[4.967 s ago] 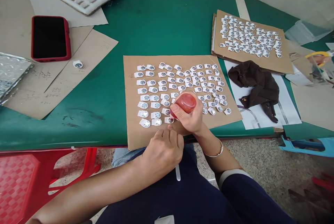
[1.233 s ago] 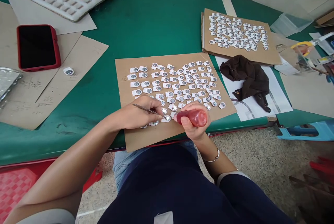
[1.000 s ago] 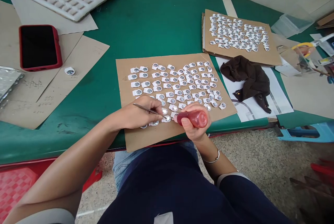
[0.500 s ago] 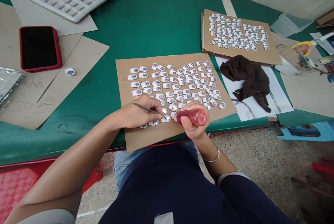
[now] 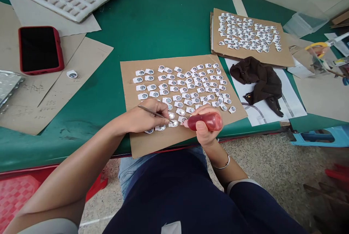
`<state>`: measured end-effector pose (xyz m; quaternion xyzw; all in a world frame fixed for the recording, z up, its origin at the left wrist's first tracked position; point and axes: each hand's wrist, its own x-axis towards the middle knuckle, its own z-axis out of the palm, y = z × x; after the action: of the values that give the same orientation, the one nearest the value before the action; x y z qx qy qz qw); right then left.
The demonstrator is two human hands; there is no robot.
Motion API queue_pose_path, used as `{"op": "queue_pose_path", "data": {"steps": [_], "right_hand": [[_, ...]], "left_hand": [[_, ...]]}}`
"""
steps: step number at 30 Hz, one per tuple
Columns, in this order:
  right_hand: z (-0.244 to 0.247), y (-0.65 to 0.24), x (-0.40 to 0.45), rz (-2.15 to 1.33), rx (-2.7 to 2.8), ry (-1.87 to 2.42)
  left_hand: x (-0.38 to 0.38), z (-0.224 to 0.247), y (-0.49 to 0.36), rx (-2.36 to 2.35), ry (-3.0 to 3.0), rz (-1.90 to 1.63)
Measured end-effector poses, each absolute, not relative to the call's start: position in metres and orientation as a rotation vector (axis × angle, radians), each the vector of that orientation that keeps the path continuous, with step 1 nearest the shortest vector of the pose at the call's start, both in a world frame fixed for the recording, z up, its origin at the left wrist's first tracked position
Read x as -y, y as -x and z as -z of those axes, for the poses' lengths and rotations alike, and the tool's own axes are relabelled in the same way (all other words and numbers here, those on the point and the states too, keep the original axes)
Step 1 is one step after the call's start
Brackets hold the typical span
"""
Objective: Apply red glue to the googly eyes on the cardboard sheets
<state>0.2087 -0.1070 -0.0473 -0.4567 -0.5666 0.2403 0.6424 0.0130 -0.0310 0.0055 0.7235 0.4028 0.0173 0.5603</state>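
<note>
My left hand (image 5: 144,117) is closed around thin metal tweezers (image 5: 147,110). Their tip touches or hovers just over a small round silver piece on a white tab (image 5: 173,123), near the cardboard's front edge. In my right hand (image 5: 205,136) lies a small squeeze bottle (image 5: 206,121) with red contents, tilted so its nozzle points left at the same piece, a short gap away. Rows of similar round pieces on white tabs cover the brown cardboard sheet (image 5: 152,146); my hands hide some of them.
A second cardboard (image 5: 285,56) with many such pieces lies back right, near dark brown cloth (image 5: 261,77) on white paper. Leftward are a red-cased phone (image 5: 40,49), one loose piece (image 5: 72,74) and a white gridded tray (image 5: 79,16). A clear container (image 5: 304,23) stands far right.
My right hand has drawn the bottle slightly to the right, its nozzle now a little farther from the piece. My left hand and the tweezers stay nearly in place.
</note>
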Motion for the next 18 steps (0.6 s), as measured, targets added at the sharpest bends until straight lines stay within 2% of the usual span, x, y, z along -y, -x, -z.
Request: {"op": "queue_pose_path", "data": {"steps": [18], "right_hand": [[0.0463, -0.2085, 0.1045, -0.621, 1.346, 1.062]], "left_hand": [[0.0311, -0.0026, -0.0113, -0.941, -1.693, -0.051]]}}
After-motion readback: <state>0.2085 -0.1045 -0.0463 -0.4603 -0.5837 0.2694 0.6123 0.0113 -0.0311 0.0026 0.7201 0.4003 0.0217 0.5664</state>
